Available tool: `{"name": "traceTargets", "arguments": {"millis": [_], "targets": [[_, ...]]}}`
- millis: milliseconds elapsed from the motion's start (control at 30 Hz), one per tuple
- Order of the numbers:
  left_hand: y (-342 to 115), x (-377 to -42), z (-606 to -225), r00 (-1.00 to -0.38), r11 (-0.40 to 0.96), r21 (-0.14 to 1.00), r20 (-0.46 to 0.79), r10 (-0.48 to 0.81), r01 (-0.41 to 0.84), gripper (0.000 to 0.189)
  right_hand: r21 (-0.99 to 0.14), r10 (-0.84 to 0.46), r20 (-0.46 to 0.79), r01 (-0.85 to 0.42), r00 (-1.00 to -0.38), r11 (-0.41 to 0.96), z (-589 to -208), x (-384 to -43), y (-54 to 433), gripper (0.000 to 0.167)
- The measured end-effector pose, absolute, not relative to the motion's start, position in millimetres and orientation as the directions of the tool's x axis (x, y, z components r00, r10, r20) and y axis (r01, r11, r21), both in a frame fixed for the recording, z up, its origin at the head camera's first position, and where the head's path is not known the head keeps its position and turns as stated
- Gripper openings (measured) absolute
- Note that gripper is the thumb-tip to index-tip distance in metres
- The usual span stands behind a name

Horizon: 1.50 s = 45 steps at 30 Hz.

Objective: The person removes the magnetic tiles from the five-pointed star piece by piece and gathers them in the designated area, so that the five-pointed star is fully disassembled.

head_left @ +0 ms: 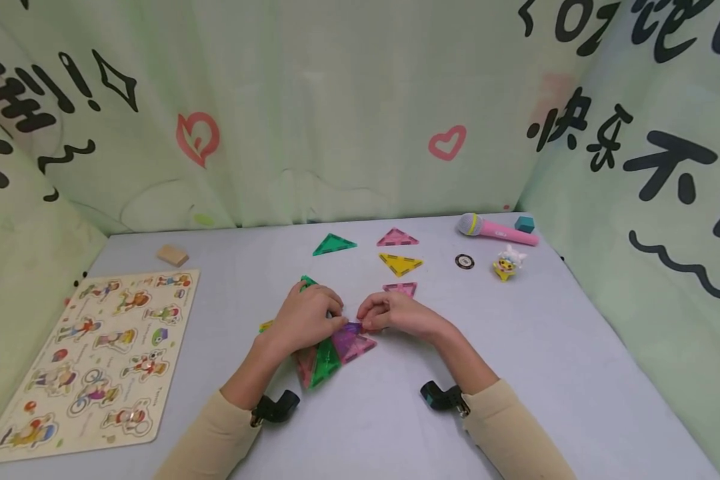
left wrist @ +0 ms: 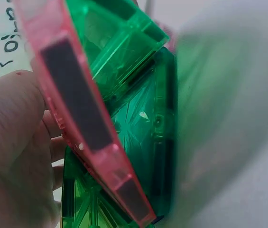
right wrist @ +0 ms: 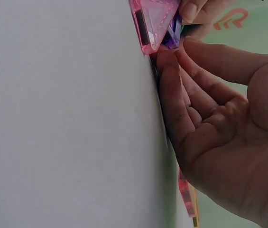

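My left hand (head_left: 309, 317) lies over a cluster of translucent triangular magnetic tiles, gripping it and covering much of it. Out from under this hand show a green tile (head_left: 326, 365), a pinkish-red tile (head_left: 305, 365) and a yellow tile edge (head_left: 265, 327). In the left wrist view, the fingers reach behind a pink tile edge (left wrist: 79, 95) and green tiles (left wrist: 138, 133). My right hand (head_left: 399, 313) has bent fingers, with thumb and forefinger pinching the tip of a purple triangular magnetic tile (right wrist: 172, 35). Beside it sits a pink tile (head_left: 354, 348).
Beyond the hands lie a green tile (head_left: 334, 245), pink tiles (head_left: 398, 237) and a yellow tile (head_left: 401, 265). A picture puzzle board (head_left: 180, 333) and wooden block (head_left: 172, 255) are at left. Back right hold a toy microphone (head_left: 504, 231), teal block (head_left: 525, 224), black disc (head_left: 465, 261) and figurine (head_left: 507, 263).
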<state>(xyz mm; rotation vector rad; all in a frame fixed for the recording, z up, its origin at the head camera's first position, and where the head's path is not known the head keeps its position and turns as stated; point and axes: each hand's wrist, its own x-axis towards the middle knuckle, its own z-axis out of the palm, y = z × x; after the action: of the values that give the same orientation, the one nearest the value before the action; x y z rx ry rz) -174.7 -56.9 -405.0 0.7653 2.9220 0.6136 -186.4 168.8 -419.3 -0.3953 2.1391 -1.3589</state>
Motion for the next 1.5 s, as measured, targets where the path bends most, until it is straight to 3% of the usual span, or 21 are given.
{"name": "traceTargets", "arguments": {"millis": [367, 600, 900, 1500], "targets": [[-57, -177, -404, -0.866, 0.776, 0.42, 0.049, 0.498, 0.471, 0.02, -0.874, -0.465, -0.276, 0.018, -0.841, 0.486, -413, -181, 159, 0.013], [-60, -176, -404, -0.864, 0.775, 0.421, 0.046, 0.502, 0.472, 0.021, -0.854, -0.47, -0.275, -0.012, -0.839, 0.52, -413, -180, 154, 0.011], [-70, -175, -403, -0.877, 0.785, 0.427, 0.038, 0.479, 0.448, 0.024, -0.874, -0.42, -0.28, 0.048, -0.863, 0.483, -412, -181, 151, 0.013], [-77, -177, -401, -0.903, 0.812, 0.422, 0.044, 0.426, 0.404, 0.025, -0.91, -0.297, -0.159, 0.023, -0.941, 0.414, -416, -183, 148, 0.015]]}}
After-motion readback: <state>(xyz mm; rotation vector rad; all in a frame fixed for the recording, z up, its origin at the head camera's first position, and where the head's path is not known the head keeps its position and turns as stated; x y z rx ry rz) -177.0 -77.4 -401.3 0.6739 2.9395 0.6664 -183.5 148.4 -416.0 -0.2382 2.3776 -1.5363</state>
